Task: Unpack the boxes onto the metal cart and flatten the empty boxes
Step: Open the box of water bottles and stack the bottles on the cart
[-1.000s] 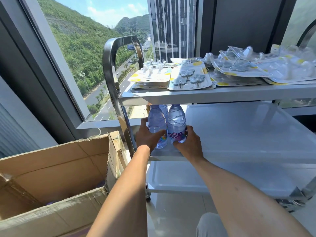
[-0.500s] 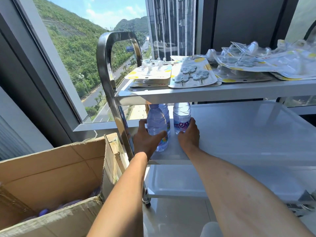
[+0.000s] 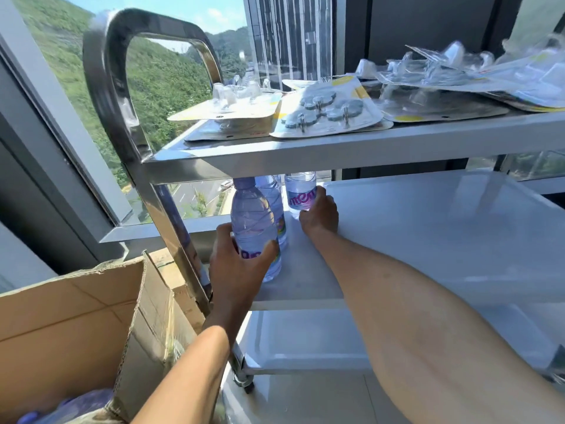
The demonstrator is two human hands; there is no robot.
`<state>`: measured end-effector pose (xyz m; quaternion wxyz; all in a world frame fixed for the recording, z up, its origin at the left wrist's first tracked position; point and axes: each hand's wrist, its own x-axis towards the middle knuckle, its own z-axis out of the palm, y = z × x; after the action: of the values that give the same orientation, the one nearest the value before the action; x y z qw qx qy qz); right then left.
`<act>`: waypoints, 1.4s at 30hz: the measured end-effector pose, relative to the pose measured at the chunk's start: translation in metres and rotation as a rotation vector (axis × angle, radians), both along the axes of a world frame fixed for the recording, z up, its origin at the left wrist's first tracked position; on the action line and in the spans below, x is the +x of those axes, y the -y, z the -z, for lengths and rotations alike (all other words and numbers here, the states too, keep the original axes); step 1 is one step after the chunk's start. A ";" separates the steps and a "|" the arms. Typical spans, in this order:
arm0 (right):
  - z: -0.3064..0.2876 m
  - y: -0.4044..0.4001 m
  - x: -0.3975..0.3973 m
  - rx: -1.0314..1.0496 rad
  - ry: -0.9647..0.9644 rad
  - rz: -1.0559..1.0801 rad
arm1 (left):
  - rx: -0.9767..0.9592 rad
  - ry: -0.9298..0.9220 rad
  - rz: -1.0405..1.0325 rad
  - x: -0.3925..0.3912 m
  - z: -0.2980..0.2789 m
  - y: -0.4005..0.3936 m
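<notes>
Three clear water bottles stand at the left end of the metal cart's middle shelf. My left hand grips the nearest bottle around its lower half, near the shelf's front edge. My right hand holds the far bottle by its purple label, deeper on the shelf. A third bottle stands between them, partly hidden. The open cardboard box sits at lower left beside the cart, with purple bottle caps showing at its bottom.
The cart's top shelf carries several blister packs of hooks. Its curved handle rises on the left, close to the window. The bottom shelf and a caster show below. The floor is pale tile.
My right hand has pushed its bottle further back on the middle shelf. My left hand stays on the near bottle. The camera has moved closer and lower.
</notes>
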<state>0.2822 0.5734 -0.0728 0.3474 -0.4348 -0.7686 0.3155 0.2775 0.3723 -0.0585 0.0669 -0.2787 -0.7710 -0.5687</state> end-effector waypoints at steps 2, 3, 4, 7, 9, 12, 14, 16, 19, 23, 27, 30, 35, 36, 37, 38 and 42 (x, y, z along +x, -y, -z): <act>0.002 -0.008 -0.007 -0.009 -0.011 0.020 | 0.042 0.001 -0.006 -0.001 0.005 -0.002; 0.002 -0.011 -0.011 -0.013 -0.016 0.029 | 0.060 -0.001 -0.010 -0.002 0.007 -0.004; 0.003 -0.013 -0.015 -0.015 -0.016 0.039 | 0.072 -0.006 -0.011 -0.004 0.009 -0.005; 0.001 -0.017 -0.026 -0.051 -0.015 0.094 | 0.086 -0.050 -0.012 -0.004 0.011 -0.007; 0.001 -0.017 -0.032 -0.065 -0.005 0.125 | 0.077 -0.108 -0.036 -0.002 0.010 -0.008; 0.000 -0.016 -0.036 -0.068 0.024 0.141 | 0.102 -0.150 -0.090 -0.001 0.002 -0.012; -0.001 -0.016 -0.036 -0.059 0.045 0.146 | 0.105 -0.170 -0.110 0.000 -0.004 -0.017; -0.003 -0.016 -0.037 -0.055 0.062 0.147 | 0.095 -0.201 -0.098 0.003 -0.008 -0.020; -0.003 -0.017 -0.040 -0.056 0.047 0.125 | 0.097 -0.217 -0.101 0.006 -0.007 -0.021; 0.009 -0.012 -0.033 0.035 0.064 0.086 | 0.092 -0.179 -0.133 0.006 -0.001 -0.023; 0.012 -0.003 -0.030 0.127 0.109 0.083 | 0.112 -0.199 -0.168 0.007 0.004 -0.025; 0.012 -0.003 -0.027 0.136 0.128 0.071 | 0.117 -0.171 -0.223 0.008 0.005 -0.031; 0.013 -0.002 -0.024 0.116 0.102 0.042 | 0.143 -0.173 -0.252 0.006 0.008 -0.036; 0.013 -0.002 -0.024 0.116 0.103 0.043 | 0.141 -0.172 -0.254 0.005 0.009 -0.035; 0.013 -0.003 -0.024 0.116 0.103 0.046 | 0.138 -0.170 -0.252 0.004 0.008 -0.036; 0.013 -0.003 -0.024 0.114 0.103 0.047 | 0.127 -0.163 -0.251 0.004 0.009 -0.035; 0.011 -0.001 -0.026 0.096 0.121 0.063 | 0.107 -0.144 -0.253 0.008 0.003 -0.032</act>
<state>0.2561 0.5747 -0.0839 0.3305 -0.4597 -0.7884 0.2405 0.2852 0.4038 -0.0618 0.2078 -0.2155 -0.7616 -0.5747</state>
